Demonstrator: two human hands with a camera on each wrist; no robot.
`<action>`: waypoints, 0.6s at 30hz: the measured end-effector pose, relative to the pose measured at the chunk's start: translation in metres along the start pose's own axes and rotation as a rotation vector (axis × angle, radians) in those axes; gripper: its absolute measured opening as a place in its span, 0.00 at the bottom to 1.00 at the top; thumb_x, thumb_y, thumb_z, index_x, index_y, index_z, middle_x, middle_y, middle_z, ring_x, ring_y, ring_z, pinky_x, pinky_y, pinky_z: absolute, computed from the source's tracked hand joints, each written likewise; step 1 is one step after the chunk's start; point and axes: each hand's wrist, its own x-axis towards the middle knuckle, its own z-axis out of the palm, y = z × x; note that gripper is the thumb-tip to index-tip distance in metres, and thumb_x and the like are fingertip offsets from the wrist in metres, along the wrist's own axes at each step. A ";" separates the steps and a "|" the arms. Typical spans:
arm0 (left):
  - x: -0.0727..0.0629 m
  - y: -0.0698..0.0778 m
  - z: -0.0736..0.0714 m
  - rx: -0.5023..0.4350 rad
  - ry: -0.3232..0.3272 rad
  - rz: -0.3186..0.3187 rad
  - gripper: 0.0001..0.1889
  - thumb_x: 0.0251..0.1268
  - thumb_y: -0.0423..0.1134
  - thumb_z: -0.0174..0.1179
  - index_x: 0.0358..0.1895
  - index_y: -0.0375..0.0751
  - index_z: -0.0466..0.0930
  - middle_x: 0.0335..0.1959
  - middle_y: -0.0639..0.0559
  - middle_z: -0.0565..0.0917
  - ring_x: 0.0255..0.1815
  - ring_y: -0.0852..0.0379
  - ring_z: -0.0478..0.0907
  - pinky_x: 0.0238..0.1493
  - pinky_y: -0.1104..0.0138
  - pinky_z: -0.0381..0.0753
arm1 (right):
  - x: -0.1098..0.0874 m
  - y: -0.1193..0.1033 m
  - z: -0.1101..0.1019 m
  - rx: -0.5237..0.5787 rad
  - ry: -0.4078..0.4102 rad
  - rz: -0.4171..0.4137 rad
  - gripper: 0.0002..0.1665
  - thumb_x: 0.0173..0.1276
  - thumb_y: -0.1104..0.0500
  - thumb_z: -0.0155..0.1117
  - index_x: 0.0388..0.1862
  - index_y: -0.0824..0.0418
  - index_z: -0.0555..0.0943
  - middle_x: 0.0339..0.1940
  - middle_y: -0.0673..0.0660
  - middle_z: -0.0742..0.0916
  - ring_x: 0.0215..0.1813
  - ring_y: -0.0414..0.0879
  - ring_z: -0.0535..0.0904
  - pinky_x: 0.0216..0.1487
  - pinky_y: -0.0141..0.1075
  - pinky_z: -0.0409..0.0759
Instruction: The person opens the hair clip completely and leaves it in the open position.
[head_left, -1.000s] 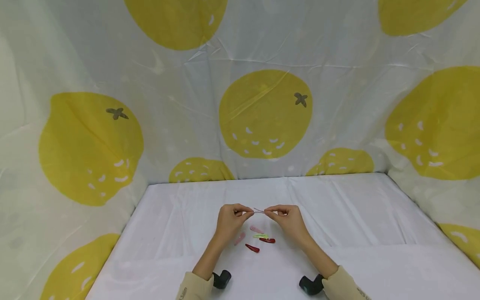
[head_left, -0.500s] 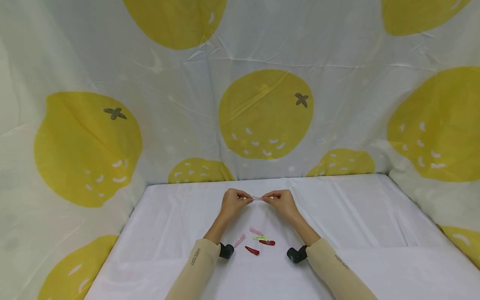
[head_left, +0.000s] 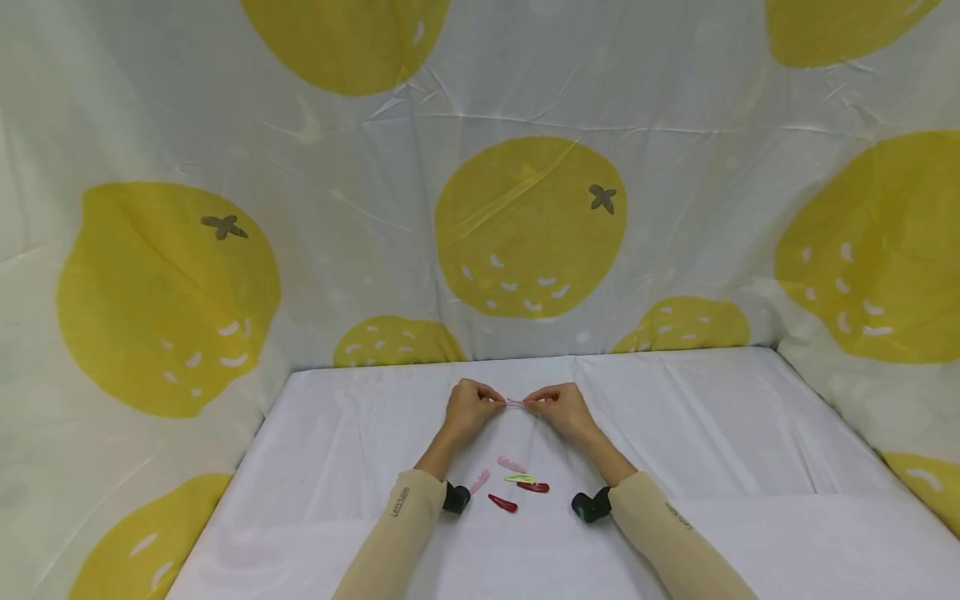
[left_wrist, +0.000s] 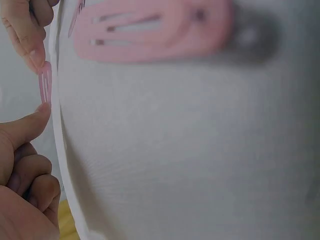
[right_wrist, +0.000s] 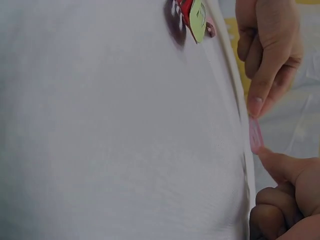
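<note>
A pink snap hair clip [head_left: 515, 403] is held up between both hands, over the far half of the white table. My left hand [head_left: 467, 410] pinches one end between thumb and index finger. At the other end, my right hand [head_left: 564, 412] pinches it the same way. In the left wrist view the held clip [left_wrist: 45, 84] shows its slotted face; whether it is snapped flat I cannot tell. Below the hands lie a pink clip [head_left: 512, 463], another pink clip [head_left: 480, 481], a yellow-green clip [head_left: 517, 478], a red clip [head_left: 535, 487] and a second red clip [head_left: 502, 503].
White cloth covers the table [head_left: 675, 433], with a lemon-print curtain [head_left: 360, 225] behind and at both sides. The yellow-green clip touches or overlaps one red clip. Black wrist devices, such as the left one [head_left: 456, 498], sit near the loose clips.
Both hands have moved forward, away from the body, carrying the pink hair clip, then dipped slightly. More of both sleeves shows now. The loose clips on the table stay in place.
</note>
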 end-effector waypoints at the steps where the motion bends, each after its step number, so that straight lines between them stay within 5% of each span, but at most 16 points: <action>1: 0.000 0.000 0.000 0.012 -0.003 0.000 0.03 0.58 0.31 0.75 0.29 0.36 0.93 0.27 0.47 0.88 0.26 0.61 0.69 0.26 0.71 0.65 | 0.001 0.001 0.000 -0.001 -0.001 0.003 0.06 0.65 0.62 0.76 0.34 0.66 0.93 0.27 0.58 0.90 0.26 0.39 0.63 0.27 0.30 0.58; 9: -0.002 0.001 -0.001 0.041 -0.038 -0.015 0.03 0.58 0.32 0.75 0.30 0.36 0.93 0.30 0.46 0.90 0.30 0.60 0.71 0.30 0.71 0.67 | 0.001 0.004 0.001 -0.007 0.008 0.005 0.06 0.65 0.62 0.76 0.33 0.64 0.93 0.28 0.56 0.91 0.25 0.38 0.63 0.27 0.30 0.59; 18: -0.006 0.002 -0.003 0.036 -0.004 -0.032 0.02 0.56 0.32 0.77 0.30 0.37 0.94 0.33 0.45 0.92 0.40 0.54 0.83 0.40 0.66 0.79 | -0.002 0.007 0.000 0.030 0.000 0.010 0.06 0.64 0.61 0.77 0.35 0.63 0.93 0.24 0.54 0.89 0.25 0.39 0.60 0.26 0.30 0.57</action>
